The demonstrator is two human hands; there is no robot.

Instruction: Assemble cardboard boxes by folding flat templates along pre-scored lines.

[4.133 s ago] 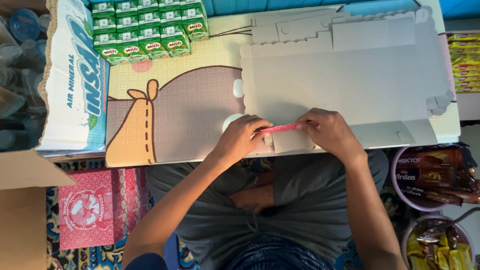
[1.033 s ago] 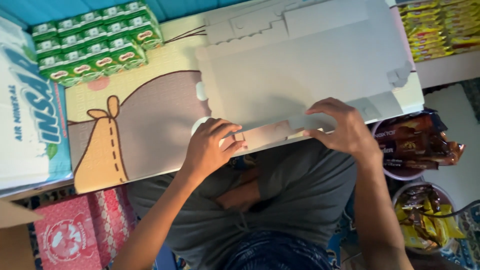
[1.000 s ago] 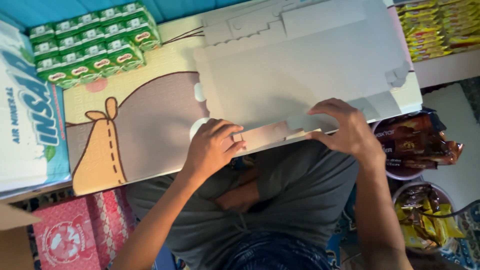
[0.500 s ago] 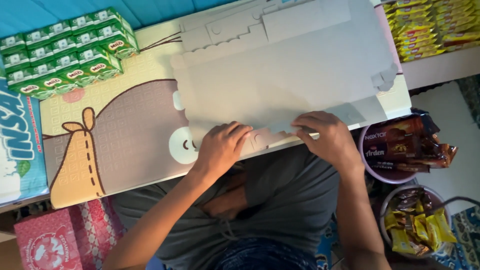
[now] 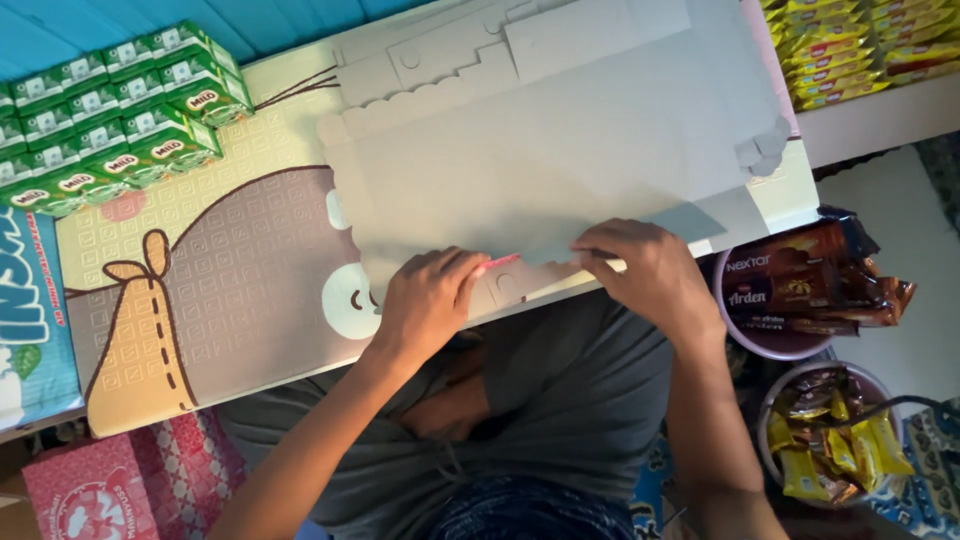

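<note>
A large flat sheet of grey cardboard (image 5: 560, 160), die-cut with flaps and notches, lies on a low table covered by a cartoon-print mat (image 5: 200, 300). My left hand (image 5: 430, 300) rests on the sheet's near edge and grips a thin pink tool (image 5: 498, 262) whose tip pokes out to the right. My right hand (image 5: 645, 272) presses down on the near edge of the cardboard, just right of the pink tip, fingers bent over a folded flap. My lap in a grey shirt shows below the table edge.
Several green drink cartons (image 5: 110, 110) are stacked at the table's far left. A blue-and-white printed box (image 5: 25, 320) stands at the left edge. Bowls of wrapped snacks (image 5: 800, 280) and yellow packets (image 5: 830, 440) sit at the right, more yellow packets (image 5: 850, 45) on a shelf.
The view has shifted, so everything sits further left. My hands have slid along the near edge of the cardboard, and the pink tool shows again between them.
</note>
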